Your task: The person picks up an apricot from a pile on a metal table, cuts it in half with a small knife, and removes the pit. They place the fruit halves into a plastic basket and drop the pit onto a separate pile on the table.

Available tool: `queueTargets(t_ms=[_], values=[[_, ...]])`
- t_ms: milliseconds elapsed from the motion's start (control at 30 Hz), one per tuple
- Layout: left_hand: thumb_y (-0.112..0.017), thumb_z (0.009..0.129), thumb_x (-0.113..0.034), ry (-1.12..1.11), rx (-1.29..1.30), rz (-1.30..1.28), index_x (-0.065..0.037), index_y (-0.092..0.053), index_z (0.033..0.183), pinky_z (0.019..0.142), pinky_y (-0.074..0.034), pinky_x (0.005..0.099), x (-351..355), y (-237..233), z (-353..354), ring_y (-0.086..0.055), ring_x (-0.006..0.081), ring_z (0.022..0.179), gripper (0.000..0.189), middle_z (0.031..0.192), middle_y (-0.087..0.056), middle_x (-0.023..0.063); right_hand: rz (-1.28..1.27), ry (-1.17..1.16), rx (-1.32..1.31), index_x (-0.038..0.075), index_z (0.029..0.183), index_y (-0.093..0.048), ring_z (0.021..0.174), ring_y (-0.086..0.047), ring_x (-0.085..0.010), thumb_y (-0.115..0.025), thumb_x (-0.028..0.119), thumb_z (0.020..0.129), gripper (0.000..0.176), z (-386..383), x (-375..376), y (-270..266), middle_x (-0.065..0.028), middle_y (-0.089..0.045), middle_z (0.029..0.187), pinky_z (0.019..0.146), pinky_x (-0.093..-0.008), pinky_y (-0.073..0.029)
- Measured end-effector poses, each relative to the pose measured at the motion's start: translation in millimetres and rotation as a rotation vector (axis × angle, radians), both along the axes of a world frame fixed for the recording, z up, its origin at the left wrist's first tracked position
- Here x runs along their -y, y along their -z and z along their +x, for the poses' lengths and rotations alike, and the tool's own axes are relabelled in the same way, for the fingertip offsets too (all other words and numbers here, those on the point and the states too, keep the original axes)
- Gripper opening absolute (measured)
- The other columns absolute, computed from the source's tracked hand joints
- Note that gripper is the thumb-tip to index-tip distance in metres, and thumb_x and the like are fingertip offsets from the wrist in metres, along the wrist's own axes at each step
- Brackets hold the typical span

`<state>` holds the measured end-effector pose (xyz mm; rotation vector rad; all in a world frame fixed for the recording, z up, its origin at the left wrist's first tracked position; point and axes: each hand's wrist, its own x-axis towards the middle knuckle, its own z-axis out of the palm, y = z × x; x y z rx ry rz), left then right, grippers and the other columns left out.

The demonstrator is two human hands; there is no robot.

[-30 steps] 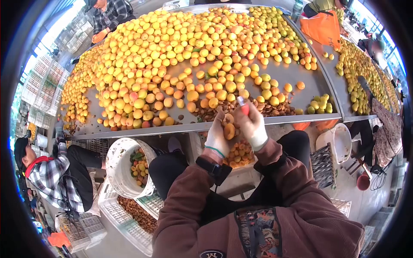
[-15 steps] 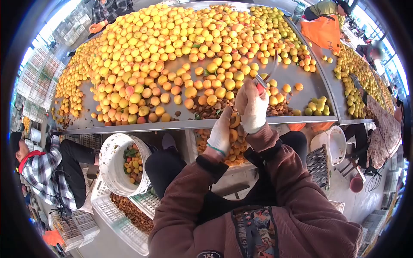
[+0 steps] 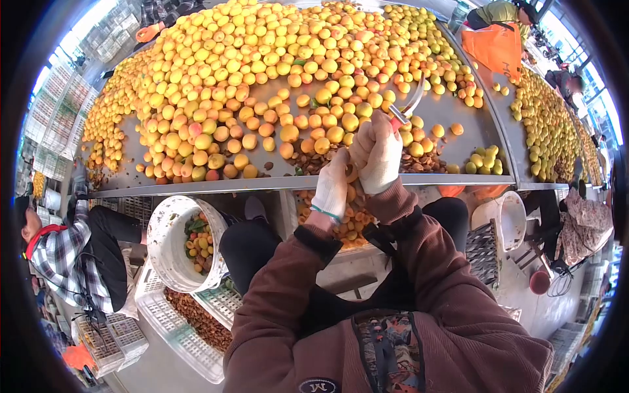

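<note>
My right hand (image 3: pixel 379 156), in a pale glove, is closed around the red handle of a curved knife (image 3: pixel 413 99); its blade points up and away over the table. Pressed close to it, my left hand (image 3: pixel 332 187), also gloved and with a green band at the wrist, has its fingers pinched on an apricot (image 3: pixel 352 173) that is mostly hidden between the hands. Both hands are above the near edge of the metal table (image 3: pixel 262 184). Beyond them lies a wide heap of yellow-orange apricots (image 3: pixel 262 59). Brown pits (image 3: pixel 311 163) lie just past my fingers.
Below the table edge, between my knees, a crate holds opened apricots (image 3: pixel 350 219). To the left stand a white bucket (image 3: pixel 160 245) with fruit and leaves and a white crate (image 3: pixel 173 327) of pits. Another white bucket (image 3: pixel 511 219) stands right. Other people sit around the tables.
Both hands have shifted slightly up and left and sit closer together. The knife blade has tilted further to the right. My grip on the knife is the same.
</note>
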<state>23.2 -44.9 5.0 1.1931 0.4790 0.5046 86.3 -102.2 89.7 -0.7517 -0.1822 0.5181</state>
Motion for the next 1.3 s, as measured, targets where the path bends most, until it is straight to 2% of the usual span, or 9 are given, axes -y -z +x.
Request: queueTargets(t_ms=[333, 567, 733, 867, 900, 1033, 1100, 1200, 1300], values=[[-0.039, 0.097, -0.042, 0.184, -0.259, -0.544, -0.007, -0.057, 0.105, 0.034, -0.043, 0.0324, -10.6, -42.9, -4.0, -0.057, 0.0215, 0.044, 0.041, 0.069, -0.059, 0.0111, -0.081, 0.038, 0.188, 0.013, 0.067, -0.038, 0.041, -0.028, -0.0073, -0.053, 0.015, 0.093, 0.03, 3.8, -19.0, 14.4, 0.0038, -0.036, 0.054, 0.038, -0.0246, -0.02], [-0.046, 0.094, -0.045, 0.017, -0.317, -0.585, -0.009, -0.058, 0.083, 0.033, -0.034, 0.0308, -4.8, -57.8, 17.2, -0.049, 0.0192, 0.037, 0.039, 0.055, -0.054, 0.0055, 0.078, -0.085, -0.203, 0.018, 0.063, -0.029, 0.04, -0.018, -0.0093, -0.05, 0.031, 0.094, 0.04, 34.8, -14.1, 13.5, 0.0053, -0.023, 0.05, 0.038, -0.0279, -0.015], [-0.051, 0.092, -0.049, -0.13, -0.312, -0.264, 0.0, -0.062, 0.102, 0.057, -0.044, 0.0306, -11.7, -37.6, 33.5, -0.053, 0.013, 0.068, 0.052, 0.083, -0.06, 0.007, 0.255, -0.077, -0.329, 0.018, 0.063, -0.03, 0.041, -0.017, -0.0101, -0.052, 0.032, 0.094, 0.04, 60.6, -13.1, 24.3, 0.0054, -0.021, 0.051, 0.039, -0.028, -0.014], [-0.056, 0.091, -0.041, -0.157, -0.117, -0.044, 0.0, -0.06, 0.109, 0.069, -0.043, 0.0279, -35.2, -16.7, 36.4, -0.049, 0.0113, 0.078, 0.045, 0.088, -0.057, 0.0034, -0.23, 0.143, 0.02, 0.017, 0.063, -0.035, 0.041, -0.024, -0.0065, -0.053, 0.03, 0.095, 0.039, 114.1, 21.1, 19.0, 0.0067, -0.029, 0.052, 0.038, -0.0258, -0.018], [-0.062, 0.085, -0.017, -0.264, -0.163, -0.014, -0.001, -0.06, 0.104, 0.053, -0.046, 0.0265, -36.2, -25.6, 39.7, -0.052, 0.0106, 0.066, 0.025, 0.085, -0.057, 0.0023, -0.231, 0.145, 0.025, 0.017, 0.063, -0.035, 0.041, -0.024, -0.0065, -0.053, 0.03, 0.095, 0.039, 126.0, 30.9, 19.7, 0.0067, -0.029, 0.052, 0.038, -0.0258, -0.018], [-0.063, 0.081, -0.006, -0.219, -0.18, -0.098, -0.004, -0.061, 0.107, 0.048, -0.053, 0.023, -38.6, -38.4, 29.5, -0.059, 0.0109, 0.063, 0.025, 0.092, -0.06, 0.0035, -1.028, 0.177, 0.453, 0.009, 0.082, -0.058, 0.056, -0.05, -0.0151, -0.062, 0.036, 0.087, 0.027, 164.0, 70.5, 36.3, -0.0023, -0.053, 0.063, 0.052, -0.0309, -0.038], [-0.063, 0.082, -0.007, -0.214, -0.153, -0.11, -0.003, -0.061, 0.107, 0.048, -0.053, 0.0232, -36.5, -45.3, 24.6, -0.059, 0.0115, 0.063, 0.025, 0.094, -0.06, 0.0043, -1.422, 0.135, 0.77, 0.009, 0.111, -0.063, 0.088, -0.066, -0.033, -0.064, 0.043, 0.082, 0.045, 192.6, 89.5, 73.4, -0.0165, -0.069, 0.085, 0.08, -0.0382, -0.05], [-0.062, 0.084, -0.011, -0.217, -0.082, -0.116, -0.002, -0.061, 0.104, 0.045, -0.05, 0.0239, -34.9, -54.9, 21.1, -0.06, 0.0122, 0.063, 0.022, 0.09, -0.062, 0.0066, -1.558, 0.085, 1.043, 0.008, 0.106, -0.064, 0.091, -0.065, -0.0379, -0.065, 0.045, 0.08, 0.045, 174.8, 95.7, 75.2, -0.0197, -0.068, 0.09, 0.079, -0.0398, -0.051], [-0.061, 0.086, -0.02, 0.248, -0.132, -0.11, -0.003, -0.063, 0.096, 0.049, -0.045, 0.0235, -32.2, -54.9, 2.6, -0.058, 0.0101, 0.062, 0.02, 0.073, -0.061, 0.0052, -1.757, -0.043, 1.091, 0.004, 0.1, -0.061, 0.091, -0.065, -0.0385, -0.066, 0.045, 0.078, 0.046, 163.7, 89.3, 71.2, -0.0225, -0.067, 0.091, 0.08, -0.042, -0.052]])
